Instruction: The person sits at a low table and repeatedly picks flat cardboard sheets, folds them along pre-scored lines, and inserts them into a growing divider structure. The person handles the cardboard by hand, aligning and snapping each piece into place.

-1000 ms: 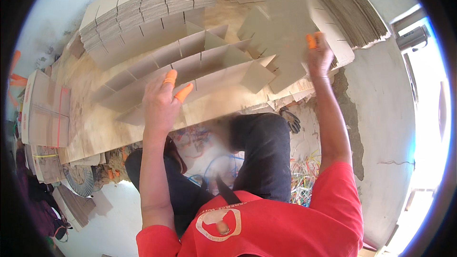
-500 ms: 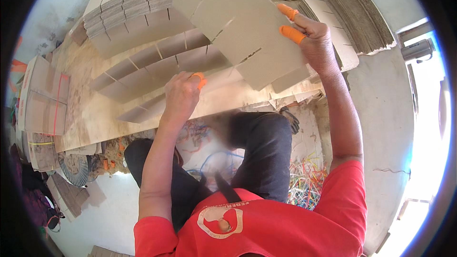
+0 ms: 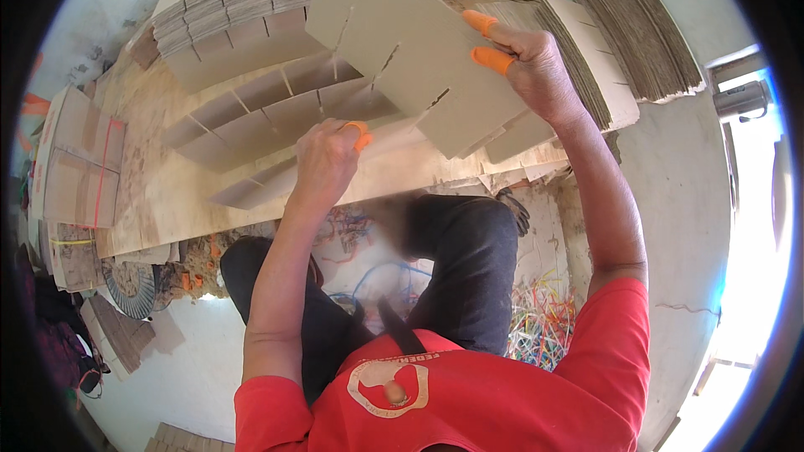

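Observation:
My right hand, with orange finger covers, is closed on the right edge of a slotted cardboard sheet, held tilted above the table. Lower and to the left, my left hand has its fingers curled, with an orange cover on the thumb side. It pinches the near slotted cardboard strip, though its fingertips are partly hidden. Behind that hand, further slotted cardboard strips stand on edge in rows, and their right ends pass behind the tilted sheet.
A tall stack of slotted cardboard stands at the table's back left. More cardboard stacks lie at the right. A bundle of cardboard boxes sits on the left of the wooden table. Coloured straps are heaped on the floor.
My right hand has shifted a little left, and the tilted sheet's right edge has moved left with it. The left hand stays by the near strip, almost unmoved.

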Tool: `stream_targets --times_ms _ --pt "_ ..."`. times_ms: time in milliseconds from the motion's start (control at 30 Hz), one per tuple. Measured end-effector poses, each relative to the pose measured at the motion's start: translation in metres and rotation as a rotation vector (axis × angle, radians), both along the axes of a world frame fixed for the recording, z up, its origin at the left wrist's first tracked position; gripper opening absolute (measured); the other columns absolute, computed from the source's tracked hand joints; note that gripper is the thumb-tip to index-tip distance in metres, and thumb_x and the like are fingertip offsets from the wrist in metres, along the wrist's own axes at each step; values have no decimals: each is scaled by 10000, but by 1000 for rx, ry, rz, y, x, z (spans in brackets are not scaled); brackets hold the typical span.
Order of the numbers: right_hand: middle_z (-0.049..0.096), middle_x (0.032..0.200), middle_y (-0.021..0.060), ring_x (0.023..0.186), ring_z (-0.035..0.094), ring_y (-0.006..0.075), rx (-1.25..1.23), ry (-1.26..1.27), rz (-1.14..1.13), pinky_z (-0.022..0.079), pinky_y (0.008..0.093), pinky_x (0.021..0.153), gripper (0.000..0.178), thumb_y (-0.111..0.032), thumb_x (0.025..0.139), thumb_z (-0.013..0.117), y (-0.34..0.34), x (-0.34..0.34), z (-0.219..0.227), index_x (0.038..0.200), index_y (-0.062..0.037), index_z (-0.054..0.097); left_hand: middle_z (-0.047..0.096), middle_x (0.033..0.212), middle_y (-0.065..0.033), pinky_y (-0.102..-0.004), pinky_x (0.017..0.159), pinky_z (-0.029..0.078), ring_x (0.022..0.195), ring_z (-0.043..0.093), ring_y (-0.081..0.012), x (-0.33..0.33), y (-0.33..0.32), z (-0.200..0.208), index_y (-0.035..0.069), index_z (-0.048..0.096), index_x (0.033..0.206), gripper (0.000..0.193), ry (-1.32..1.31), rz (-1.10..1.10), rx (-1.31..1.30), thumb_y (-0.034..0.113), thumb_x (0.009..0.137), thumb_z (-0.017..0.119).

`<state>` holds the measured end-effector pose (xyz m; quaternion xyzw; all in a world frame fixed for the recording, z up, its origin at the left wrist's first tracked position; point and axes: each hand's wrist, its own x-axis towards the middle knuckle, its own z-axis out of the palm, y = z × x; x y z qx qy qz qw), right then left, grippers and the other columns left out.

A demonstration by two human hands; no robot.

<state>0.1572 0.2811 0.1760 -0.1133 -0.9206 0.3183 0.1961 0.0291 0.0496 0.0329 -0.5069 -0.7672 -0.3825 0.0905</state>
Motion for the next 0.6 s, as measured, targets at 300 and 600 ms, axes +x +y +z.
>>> stream_targets --times_ms 300,600 --pt "656 1062 244 885 672 374 57 -90 76 533 364 763 287 -26 848 642 -7 -23 -30 1131 19 638 658 771 -121 -400 603 489 709 632 -295 -3 1 -5 45 719 855 141 1 3 7 138 754 752" --pt "645 835 231 731 639 395 231 -93 172 515 437 644 252 -54 854 647 -12 -17 -42 1104 -16 652 650 762 -120 -401 605 487 706 628 -295 -2 2 -4 56 722 868 132 3 10 -14 142 769 742"
